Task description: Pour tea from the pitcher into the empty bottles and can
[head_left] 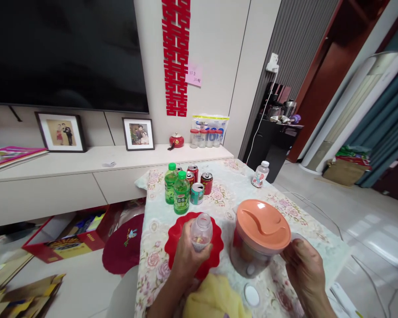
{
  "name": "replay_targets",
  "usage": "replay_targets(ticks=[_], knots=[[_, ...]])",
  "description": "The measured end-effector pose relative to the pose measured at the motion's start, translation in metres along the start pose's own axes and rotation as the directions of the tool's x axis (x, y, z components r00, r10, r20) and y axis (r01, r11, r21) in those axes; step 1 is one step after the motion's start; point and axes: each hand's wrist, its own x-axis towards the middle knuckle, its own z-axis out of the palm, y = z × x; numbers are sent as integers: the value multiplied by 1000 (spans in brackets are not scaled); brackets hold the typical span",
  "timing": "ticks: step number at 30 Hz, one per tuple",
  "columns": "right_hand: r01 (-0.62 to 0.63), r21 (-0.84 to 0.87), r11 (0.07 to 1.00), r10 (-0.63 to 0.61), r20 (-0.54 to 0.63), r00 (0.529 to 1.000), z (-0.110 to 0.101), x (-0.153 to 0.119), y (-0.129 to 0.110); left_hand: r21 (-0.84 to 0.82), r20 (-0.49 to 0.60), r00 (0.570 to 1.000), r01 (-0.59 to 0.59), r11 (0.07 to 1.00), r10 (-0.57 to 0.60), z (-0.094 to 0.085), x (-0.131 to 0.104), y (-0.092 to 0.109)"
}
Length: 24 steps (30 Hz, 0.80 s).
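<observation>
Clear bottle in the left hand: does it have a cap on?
No, the clear bottle in the left hand shows a bare, open mouth at its top.

Clear bottle (202, 229), orange lid (263, 223), red plate (216, 247), yellow cloth (215, 298), pink-flowered tablecloth (154, 260)

On your table (239, 181), two bottles (181, 198) near the far left corner, cans (206, 183) to their right, a plate (218, 238) by the left edge before them, your tub (252, 251) right of the plate, a cloth (215, 298) closest to you
</observation>
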Motion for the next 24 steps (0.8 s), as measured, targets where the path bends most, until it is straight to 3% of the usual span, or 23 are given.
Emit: replay_targets(ticks=[12, 19, 24], knots=[[-46, -64, 997, 51, 69, 996, 8, 10, -40, -53, -12, 998, -61, 997, 61, 1, -1, 1], [-41, -189, 981, 67, 136, 988, 20, 13, -53, -60, -23, 995, -100, 993, 98, 8, 1, -9], [-46, -251, 967, 84, 140, 987, 32, 11, -59, -75, -8, 994, -110, 991, 110, 6, -1, -6]])
